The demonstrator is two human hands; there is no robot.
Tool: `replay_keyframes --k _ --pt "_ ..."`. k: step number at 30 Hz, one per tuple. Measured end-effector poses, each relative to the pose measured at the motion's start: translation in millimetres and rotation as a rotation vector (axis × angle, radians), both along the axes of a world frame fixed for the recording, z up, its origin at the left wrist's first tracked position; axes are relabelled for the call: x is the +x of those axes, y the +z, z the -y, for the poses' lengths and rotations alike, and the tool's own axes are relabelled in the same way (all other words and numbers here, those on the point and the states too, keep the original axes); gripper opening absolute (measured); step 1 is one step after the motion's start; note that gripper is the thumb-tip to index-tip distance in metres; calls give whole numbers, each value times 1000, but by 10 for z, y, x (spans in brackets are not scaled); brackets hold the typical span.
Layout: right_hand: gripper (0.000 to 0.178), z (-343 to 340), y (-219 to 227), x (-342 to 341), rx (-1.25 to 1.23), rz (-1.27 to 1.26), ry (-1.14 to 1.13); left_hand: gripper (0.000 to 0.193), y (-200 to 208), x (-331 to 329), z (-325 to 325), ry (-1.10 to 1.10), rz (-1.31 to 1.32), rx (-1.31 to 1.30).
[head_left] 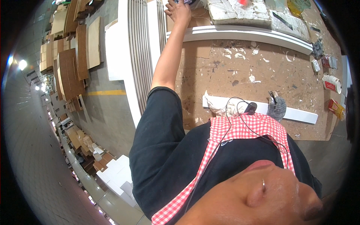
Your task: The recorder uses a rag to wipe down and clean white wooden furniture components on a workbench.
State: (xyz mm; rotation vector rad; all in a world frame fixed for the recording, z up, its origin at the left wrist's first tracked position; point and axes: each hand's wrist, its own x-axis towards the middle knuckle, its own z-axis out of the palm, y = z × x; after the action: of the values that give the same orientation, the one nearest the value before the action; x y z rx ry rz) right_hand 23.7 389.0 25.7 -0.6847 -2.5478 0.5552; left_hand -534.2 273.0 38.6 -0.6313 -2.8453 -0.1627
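My bare left hand (179, 11) reaches to the far edge of the view, its fingers spread. It touches a small dark device (185, 2) that is partly cut off by the frame. Close to my body, my right hand (276, 107) wears a grey knit glove and is over a narrow white strip (301, 116). Its fingers are bent round a small dark thing that I cannot make out. A crumpled cream cloth (219, 106) lies on the strip's left part.
Long white boards (138, 48) are stacked on the left. A white profile (247, 34) crosses the brown, paint-flecked worktop (225, 75), with white wrapped blocks (240, 15) behind it. A white-and-red tub (332, 83) and yellow-red packet (336, 109) are at right. A thin cable (229, 123) hangs over my checked apron.
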Motion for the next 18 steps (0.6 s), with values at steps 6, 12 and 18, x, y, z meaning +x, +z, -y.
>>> replay_keyframes --k 6,12,18 --pt "33 19 -14 -35 16 16 -18 41 13 0 -81 -24 25 26" --pt "34 31 29 -34 29 18 -27 41 -152 -190 -61 -36 -54 0" --pt "35 24 -9 1 43 29 -39 41 123 3 -184 -77 -1 97"
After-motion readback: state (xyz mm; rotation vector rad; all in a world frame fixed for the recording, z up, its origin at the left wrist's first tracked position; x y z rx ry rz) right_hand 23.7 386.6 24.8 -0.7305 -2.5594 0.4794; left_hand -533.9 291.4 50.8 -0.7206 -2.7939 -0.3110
